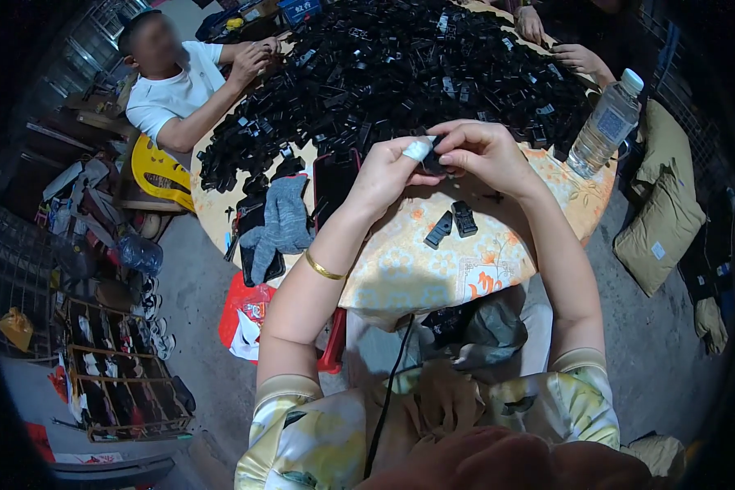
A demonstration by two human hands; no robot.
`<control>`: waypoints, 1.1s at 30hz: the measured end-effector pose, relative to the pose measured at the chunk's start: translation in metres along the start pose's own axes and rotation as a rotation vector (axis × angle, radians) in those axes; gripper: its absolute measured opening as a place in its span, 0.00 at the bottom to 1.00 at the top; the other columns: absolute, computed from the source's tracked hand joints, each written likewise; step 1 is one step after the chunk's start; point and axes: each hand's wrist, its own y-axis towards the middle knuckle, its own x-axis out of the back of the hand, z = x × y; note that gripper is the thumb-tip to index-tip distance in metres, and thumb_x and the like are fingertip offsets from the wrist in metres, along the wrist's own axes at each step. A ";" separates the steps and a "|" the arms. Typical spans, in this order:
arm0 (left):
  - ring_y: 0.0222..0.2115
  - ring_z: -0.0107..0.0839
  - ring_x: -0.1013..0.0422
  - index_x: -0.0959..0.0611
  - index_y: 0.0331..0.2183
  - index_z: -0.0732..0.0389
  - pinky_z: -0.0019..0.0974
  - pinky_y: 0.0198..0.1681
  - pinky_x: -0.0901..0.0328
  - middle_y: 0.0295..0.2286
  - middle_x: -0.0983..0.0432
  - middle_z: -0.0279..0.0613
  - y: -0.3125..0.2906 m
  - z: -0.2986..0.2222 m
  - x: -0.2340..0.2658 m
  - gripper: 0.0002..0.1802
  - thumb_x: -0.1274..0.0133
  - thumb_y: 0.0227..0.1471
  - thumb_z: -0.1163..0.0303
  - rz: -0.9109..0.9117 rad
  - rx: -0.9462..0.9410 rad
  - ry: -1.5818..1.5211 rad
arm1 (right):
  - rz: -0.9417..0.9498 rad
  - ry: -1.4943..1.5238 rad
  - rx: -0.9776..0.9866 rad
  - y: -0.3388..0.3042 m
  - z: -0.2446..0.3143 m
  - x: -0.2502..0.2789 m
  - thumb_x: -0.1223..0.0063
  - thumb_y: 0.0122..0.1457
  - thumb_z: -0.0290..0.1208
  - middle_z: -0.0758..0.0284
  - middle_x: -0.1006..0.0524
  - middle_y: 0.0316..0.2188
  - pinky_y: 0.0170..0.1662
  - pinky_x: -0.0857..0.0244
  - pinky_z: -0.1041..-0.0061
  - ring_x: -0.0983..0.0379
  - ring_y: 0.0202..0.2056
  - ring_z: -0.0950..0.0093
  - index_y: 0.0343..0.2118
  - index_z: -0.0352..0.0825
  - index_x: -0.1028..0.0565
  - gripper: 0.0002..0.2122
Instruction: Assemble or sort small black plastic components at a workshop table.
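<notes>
Partly hidden, a small black piece

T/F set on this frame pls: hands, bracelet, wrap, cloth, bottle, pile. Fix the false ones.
1. The left hand and right hand hold a dark part between them. True.
2. The gold bracelet is on the right arm. False: it is on the left arm.
3. A white wrap is on a digit of the left hand. True.
4. The bottle is left of both hands. False: it is to their right.
5. The grey cloth lies left of the left hand. True.
6. The pile is mostly white. False: mostly black.
</notes>
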 end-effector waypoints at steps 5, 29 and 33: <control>0.28 0.20 0.29 0.25 0.39 0.71 0.23 0.29 0.33 0.29 0.25 0.40 -0.011 -0.002 -0.005 0.17 0.45 0.48 0.71 -0.022 -0.180 0.395 | -0.065 -0.080 -0.030 0.001 0.010 -0.010 0.39 0.45 0.25 0.70 0.28 0.29 0.27 0.38 0.85 0.35 0.25 0.85 0.36 0.33 0.24 0.13; 0.35 0.43 0.33 0.24 0.37 0.65 0.39 0.38 0.36 0.32 0.33 0.47 0.025 0.045 -0.024 0.18 0.46 0.38 0.76 -0.185 -0.495 1.332 | 0.012 -0.711 -0.259 -0.023 -0.018 0.039 0.41 0.45 0.28 0.57 0.25 0.33 0.40 0.34 0.72 0.27 0.36 0.65 0.40 0.31 0.26 0.17; 0.35 0.45 0.34 0.24 0.37 0.64 0.41 0.40 0.37 0.31 0.34 0.48 0.021 0.042 -0.026 0.18 0.46 0.37 0.76 -0.256 -0.389 1.393 | 0.059 -0.596 -0.332 -0.020 -0.019 0.040 0.39 0.43 0.27 0.57 0.25 0.36 0.42 0.34 0.72 0.28 0.38 0.67 0.44 0.31 0.28 0.21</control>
